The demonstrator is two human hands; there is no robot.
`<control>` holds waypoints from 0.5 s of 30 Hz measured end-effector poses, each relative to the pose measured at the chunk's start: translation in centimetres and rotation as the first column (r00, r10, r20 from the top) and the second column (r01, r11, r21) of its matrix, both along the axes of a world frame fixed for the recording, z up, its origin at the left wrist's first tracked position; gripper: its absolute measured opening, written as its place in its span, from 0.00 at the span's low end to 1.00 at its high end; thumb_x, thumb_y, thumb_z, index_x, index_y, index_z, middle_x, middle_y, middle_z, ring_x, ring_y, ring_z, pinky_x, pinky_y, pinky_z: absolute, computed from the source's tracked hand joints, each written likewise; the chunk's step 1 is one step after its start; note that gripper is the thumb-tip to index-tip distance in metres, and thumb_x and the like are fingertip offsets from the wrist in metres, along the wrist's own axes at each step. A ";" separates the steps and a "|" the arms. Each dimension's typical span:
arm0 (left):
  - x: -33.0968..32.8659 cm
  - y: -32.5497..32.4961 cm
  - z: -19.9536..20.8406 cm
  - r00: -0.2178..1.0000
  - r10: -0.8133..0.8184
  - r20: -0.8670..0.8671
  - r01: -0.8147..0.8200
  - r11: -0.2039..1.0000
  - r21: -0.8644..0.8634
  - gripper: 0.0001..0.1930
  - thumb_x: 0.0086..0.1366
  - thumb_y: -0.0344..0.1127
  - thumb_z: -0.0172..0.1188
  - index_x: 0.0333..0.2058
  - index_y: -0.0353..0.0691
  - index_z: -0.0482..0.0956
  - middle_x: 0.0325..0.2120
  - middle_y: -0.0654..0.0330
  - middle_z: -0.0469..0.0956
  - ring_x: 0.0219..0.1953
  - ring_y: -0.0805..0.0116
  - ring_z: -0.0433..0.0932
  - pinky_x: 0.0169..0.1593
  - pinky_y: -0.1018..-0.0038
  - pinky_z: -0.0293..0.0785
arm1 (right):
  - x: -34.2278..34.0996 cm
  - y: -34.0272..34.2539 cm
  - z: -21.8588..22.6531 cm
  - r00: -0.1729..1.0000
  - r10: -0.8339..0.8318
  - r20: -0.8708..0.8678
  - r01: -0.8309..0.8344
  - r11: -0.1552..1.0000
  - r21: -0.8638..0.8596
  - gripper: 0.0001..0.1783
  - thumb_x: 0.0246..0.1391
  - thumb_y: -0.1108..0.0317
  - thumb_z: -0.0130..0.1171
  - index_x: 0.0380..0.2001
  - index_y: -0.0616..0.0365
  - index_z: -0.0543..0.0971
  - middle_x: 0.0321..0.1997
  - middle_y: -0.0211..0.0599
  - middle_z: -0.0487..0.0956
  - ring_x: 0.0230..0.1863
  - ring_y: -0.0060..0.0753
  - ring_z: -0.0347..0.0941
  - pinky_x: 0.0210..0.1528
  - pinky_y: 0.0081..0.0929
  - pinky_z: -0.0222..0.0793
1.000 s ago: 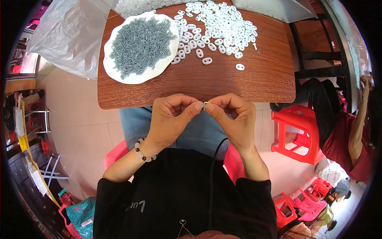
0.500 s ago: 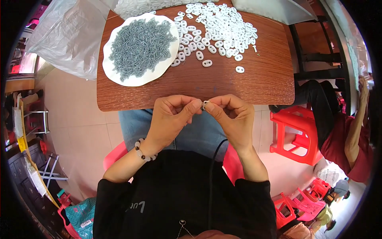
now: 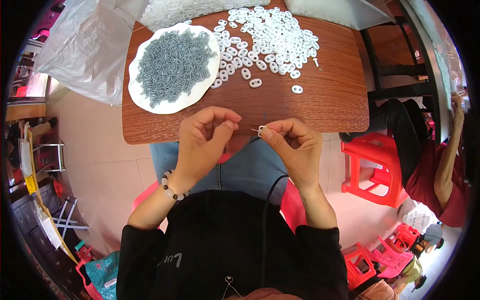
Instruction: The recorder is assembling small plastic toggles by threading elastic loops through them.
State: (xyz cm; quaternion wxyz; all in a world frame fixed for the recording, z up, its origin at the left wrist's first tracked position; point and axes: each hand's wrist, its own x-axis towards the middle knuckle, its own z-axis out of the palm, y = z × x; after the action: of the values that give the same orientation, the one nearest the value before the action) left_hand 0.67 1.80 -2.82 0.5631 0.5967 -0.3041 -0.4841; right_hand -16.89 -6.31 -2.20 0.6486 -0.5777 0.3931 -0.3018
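Observation:
My right hand [image 3: 296, 145] pinches a small white two-hole plastic piece [image 3: 261, 131] between thumb and index finger, just off the table's near edge. A thin screw [image 3: 254, 130] sticks out of that piece to the left. My left hand [image 3: 205, 142] is held apart from it, its fingers loosely curved and nothing visible in them. Beyond my left hand a scalloped white plate [image 3: 165, 107] bears a heap of grey metal screws [image 3: 175, 65]. More white two-hole pieces [image 3: 280, 42] lie piled on the wooden table [image 3: 320, 107], with several scattered toward me.
A clear plastic bag [image 3: 82, 55] hangs by the table's left side. Bags of white pieces [image 3: 200, 10] and a pale container [image 3: 340, 12] stand along the far edge. To the right are a red stool [image 3: 372, 170] and a seated person [image 3: 435, 180].
My left hand has let go of the small piece and moved left, its fingers parting. The screw now shows in the piece, which stays in my right hand.

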 end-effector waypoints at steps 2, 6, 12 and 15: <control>0.0 -1.1 0.8 0.988 -0.018 0.151 0.017 1.000 0.008 0.09 0.62 0.28 0.56 0.40 0.32 0.77 0.31 0.63 0.78 0.24 0.81 0.70 0.27 0.82 0.65 | -0.4 -0.2 0.3 0.999 -0.025 0.022 0.025 1.000 0.004 0.05 0.52 0.77 0.64 0.33 0.66 0.79 0.31 0.31 0.80 0.32 0.14 0.73 0.37 0.12 0.69; 0.0 -4.5 1.6 0.608 0.006 0.794 0.157 0.979 -0.128 0.14 0.57 0.30 0.61 0.42 0.37 0.75 0.33 0.57 0.74 0.27 0.67 0.74 0.30 0.72 0.70 | -1.6 -0.7 0.4 0.990 -0.093 0.104 0.094 0.996 -0.003 0.05 0.52 0.79 0.63 0.33 0.66 0.79 0.31 0.33 0.80 0.33 0.16 0.74 0.39 0.13 0.69; 0.4 -7.9 0.5 0.243 -0.016 0.970 0.249 0.967 -0.046 0.12 0.56 0.35 0.65 0.38 0.39 0.78 0.29 0.56 0.74 0.28 0.57 0.76 0.30 0.66 0.72 | -2.4 -1.1 1.3 0.982 -0.124 0.144 0.132 0.990 -0.044 0.04 0.52 0.79 0.63 0.33 0.66 0.79 0.30 0.32 0.80 0.33 0.16 0.74 0.39 0.13 0.69; 0.4 -8.3 -0.1 0.138 -0.012 0.990 0.281 0.959 -0.027 0.09 0.57 0.37 0.64 0.33 0.39 0.79 0.27 0.56 0.74 0.28 0.55 0.76 0.30 0.64 0.72 | -2.5 -1.2 1.5 0.984 -0.111 0.137 0.116 0.993 -0.029 0.04 0.52 0.79 0.63 0.33 0.66 0.79 0.30 0.32 0.79 0.32 0.16 0.74 0.38 0.13 0.69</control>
State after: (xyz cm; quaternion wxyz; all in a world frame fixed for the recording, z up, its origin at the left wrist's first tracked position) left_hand 1.07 -6.54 -2.87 0.2378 0.6720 -0.7013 0.0019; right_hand -19.43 -7.49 -0.73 0.6446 -0.5444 0.3748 -0.3842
